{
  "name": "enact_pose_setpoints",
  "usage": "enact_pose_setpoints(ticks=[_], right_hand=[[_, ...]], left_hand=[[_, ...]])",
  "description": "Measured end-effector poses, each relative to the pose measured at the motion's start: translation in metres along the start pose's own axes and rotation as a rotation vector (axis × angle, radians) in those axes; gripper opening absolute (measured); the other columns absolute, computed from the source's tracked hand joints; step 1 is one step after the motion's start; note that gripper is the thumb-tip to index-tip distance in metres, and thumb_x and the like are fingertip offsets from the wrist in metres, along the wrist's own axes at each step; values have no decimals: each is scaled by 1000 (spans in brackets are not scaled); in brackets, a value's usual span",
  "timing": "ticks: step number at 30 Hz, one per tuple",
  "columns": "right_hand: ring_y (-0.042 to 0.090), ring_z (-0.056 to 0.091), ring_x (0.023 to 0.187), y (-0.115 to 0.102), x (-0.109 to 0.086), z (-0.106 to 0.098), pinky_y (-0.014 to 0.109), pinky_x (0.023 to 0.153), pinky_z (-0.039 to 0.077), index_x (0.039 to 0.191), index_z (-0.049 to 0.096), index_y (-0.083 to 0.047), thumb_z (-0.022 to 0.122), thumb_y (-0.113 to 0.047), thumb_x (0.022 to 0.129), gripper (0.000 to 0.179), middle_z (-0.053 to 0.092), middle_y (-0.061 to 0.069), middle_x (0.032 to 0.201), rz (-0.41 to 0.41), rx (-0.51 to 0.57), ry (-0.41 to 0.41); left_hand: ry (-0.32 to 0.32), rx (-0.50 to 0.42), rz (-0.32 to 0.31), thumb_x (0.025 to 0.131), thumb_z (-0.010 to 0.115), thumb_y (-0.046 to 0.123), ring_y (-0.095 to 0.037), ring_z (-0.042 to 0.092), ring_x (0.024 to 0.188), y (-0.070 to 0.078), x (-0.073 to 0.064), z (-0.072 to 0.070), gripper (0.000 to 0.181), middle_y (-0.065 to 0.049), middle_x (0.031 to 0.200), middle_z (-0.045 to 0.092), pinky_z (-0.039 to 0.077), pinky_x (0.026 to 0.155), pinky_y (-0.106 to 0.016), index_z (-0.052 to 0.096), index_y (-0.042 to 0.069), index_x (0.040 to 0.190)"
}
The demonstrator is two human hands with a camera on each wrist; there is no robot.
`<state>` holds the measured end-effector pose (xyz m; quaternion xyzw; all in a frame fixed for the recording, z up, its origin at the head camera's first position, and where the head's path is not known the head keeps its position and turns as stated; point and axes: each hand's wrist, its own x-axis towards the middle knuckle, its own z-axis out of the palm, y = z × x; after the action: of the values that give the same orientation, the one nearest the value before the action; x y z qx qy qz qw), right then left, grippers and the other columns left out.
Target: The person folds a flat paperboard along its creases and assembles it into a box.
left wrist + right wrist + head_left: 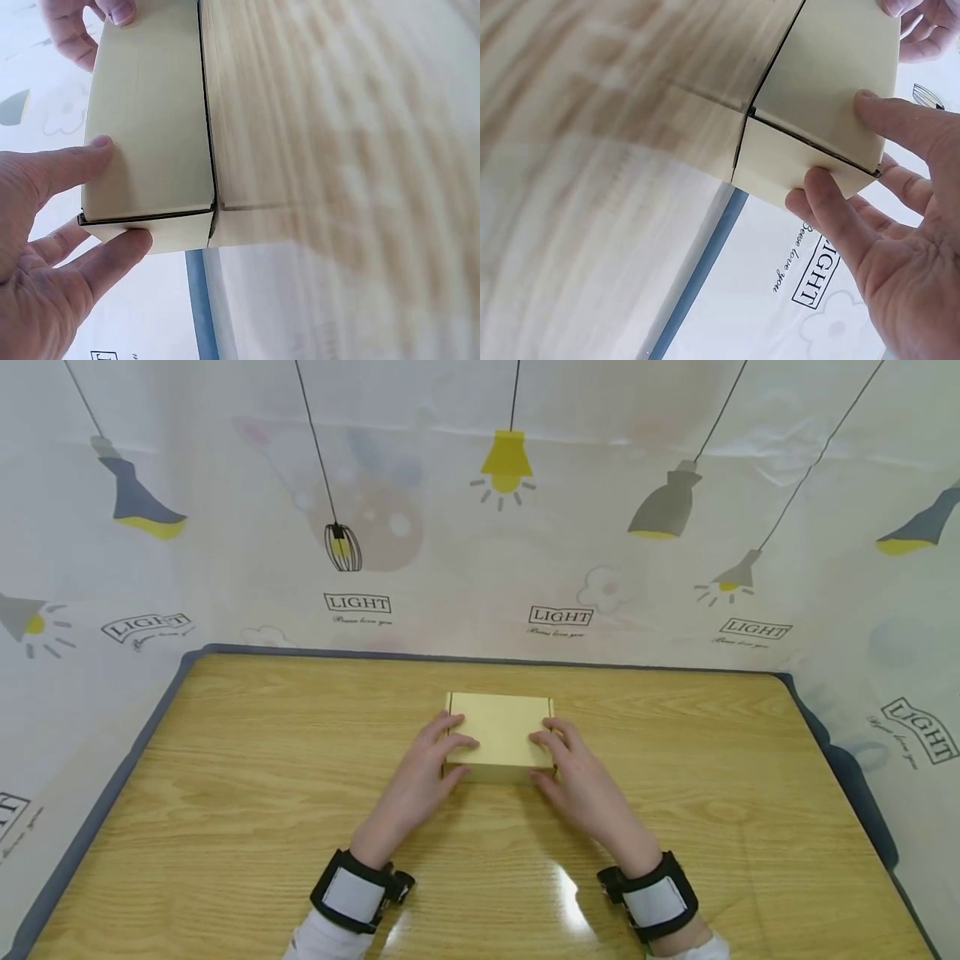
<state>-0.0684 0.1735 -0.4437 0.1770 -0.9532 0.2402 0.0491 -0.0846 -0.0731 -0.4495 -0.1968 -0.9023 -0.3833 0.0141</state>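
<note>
A pale yellow cardboard box [501,727], flat and with its lid down, sits on the wooden table between both hands. At its left end my left hand [422,770] grips the corner, the thumb on the front face and fingers over the side and top. My right hand [588,785] holds the right end in a mirrored way. In the left wrist view the left thumb presses the front panel [150,112] while fingertips touch the end panel. The right wrist view shows the right thumb on the front and fingertips against the box's end panel [772,154].
The wood-grain table [262,793] has a dark blue-grey edge strip [480,658] along its back and sides. Behind it hangs a white cloth backdrop [450,402] printed with lamps and the word LIGHT. Each wrist wears a black strap [356,893].
</note>
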Motion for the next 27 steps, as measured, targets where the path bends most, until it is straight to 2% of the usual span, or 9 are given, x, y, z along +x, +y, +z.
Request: enact_pose_setpoints(ticks=[5, 11, 14, 18, 21, 24, 27], right_hand=[[29, 73, 99, 0, -1, -2, 41, 79, 65, 135, 62, -6, 83, -14, 91, 49, 53, 22, 150, -8, -34, -8], [39, 71, 118, -1, -3, -8, 52, 87, 65, 138, 62, -8, 84, -23, 91, 54, 53, 23, 152, -2, -54, -28], [45, 64, 129, -1, -5, -10, 58, 92, 63, 146, 57, -8, 84, -31, 91, 66, 49, 26, 156, 9, -62, -49], [52, 37, 154, 0, -8, -14, 68, 117, 46, 164, 34, -9, 80, -51, 89, 98, 28, 27, 171, 35, -94, -119], [51, 16, 163, 1, -11, -16, 72, 127, 28, 169, 19, -11, 74, -63, 89, 110, 13, 24, 177, 59, -120, -179], [48, 11, 164, 3, -12, -17, 73, 129, 23, 170, 16, -12, 69, -67, 90, 110, 8, 21, 178, 71, -131, -206], [47, 10, 165, 5, -12, -17, 72, 129, 22, 170, 14, -12, 67, -68, 91, 110, 7, 20, 178, 76, -130, -214]], left_hand=[[-13, 39, 18, 91, 78, 2, -45, 40, 155, 2, -1, -1, 28, -20, 154, 55, 41, 125, -60, 72, 10, 118], [-29, 64, 36, 92, 79, 9, -46, 40, 154, 5, -3, -3, 31, -21, 154, 55, 40, 125, -61, 72, 11, 122], [-55, 84, 30, 95, 78, 16, -46, 37, 156, 8, -3, -5, 39, -22, 160, 49, 41, 124, -62, 69, 11, 132], [-117, 189, -13, 97, 75, 38, -46, 20, 163, 13, -5, -10, 72, -23, 174, 24, 38, 124, -67, 47, 16, 159], [-155, 302, -43, 96, 71, 55, -46, 7, 165, 17, -6, -14, 90, -22, 177, 9, 32, 126, -69, 28, 21, 168], [-172, 374, -57, 95, 67, 62, -46, 4, 166, 18, -8, -17, 94, -21, 178, 6, 29, 128, -69, 24, 22, 169], [-176, 397, -63, 96, 65, 64, -45, 4, 166, 18, -9, -18, 93, -19, 178, 5, 29, 128, -69, 25, 22, 168]])
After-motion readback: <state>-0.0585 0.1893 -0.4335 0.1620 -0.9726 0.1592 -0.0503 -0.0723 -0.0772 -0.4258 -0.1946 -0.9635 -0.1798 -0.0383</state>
